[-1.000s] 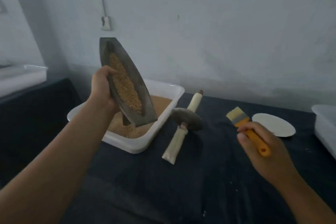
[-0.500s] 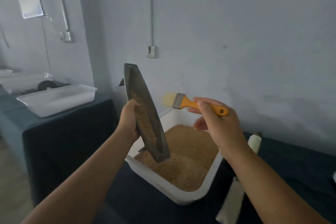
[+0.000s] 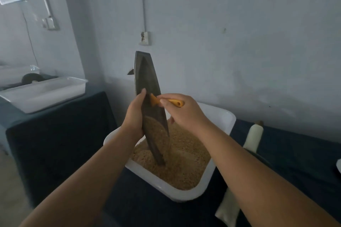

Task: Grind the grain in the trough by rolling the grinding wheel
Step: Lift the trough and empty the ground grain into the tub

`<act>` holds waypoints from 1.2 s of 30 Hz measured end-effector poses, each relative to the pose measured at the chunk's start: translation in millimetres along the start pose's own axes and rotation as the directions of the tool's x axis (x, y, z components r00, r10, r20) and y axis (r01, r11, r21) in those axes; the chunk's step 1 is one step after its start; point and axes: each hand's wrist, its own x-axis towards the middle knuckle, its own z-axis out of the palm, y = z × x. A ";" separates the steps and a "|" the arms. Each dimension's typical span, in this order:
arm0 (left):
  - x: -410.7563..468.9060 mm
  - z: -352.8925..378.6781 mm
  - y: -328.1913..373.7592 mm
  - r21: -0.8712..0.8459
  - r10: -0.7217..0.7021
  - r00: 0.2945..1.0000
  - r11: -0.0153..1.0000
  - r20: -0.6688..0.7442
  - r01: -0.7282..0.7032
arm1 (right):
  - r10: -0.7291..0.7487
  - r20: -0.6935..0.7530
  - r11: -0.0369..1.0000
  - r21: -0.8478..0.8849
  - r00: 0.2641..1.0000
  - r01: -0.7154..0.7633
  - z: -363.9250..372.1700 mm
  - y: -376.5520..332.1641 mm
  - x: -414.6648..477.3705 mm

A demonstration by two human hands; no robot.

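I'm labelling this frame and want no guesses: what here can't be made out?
Head view:
Bristles of the brush: hidden inside the trough, by the thumb of the left hand.
Disc of the grinding wheel: mostly behind the right forearm.
White object: cut off by the right edge.
Dark thing behind the far tray: too dim.

1. Illumination: dim and diffuse, with a cool blue-grey cast over the wall [image 3: 239, 42].
2. Brightest areas: the white tray [image 3: 46, 92] at far left and the white tub rim [image 3: 224, 116].
3. Shadows: soft-edged throughout. The dark cloth [image 3: 55, 134] shows almost no detail.
4. Blur: the frame is soft overall. The brush [image 3: 173, 101] head against the trough [image 3: 145, 72] is smeared. The near forearms [image 3: 83, 180] lack texture.
5. Distortion: wide-angle. The conduit [image 3: 46, 0] at far left appears slanted.
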 end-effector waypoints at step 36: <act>4.5 1.2 56.5 0.152 0.310 0.949 0.937 0.053 -0.315 | -0.258 0.074 0.957 -0.122 0.963 0.265 -24.3 7.4 -33.7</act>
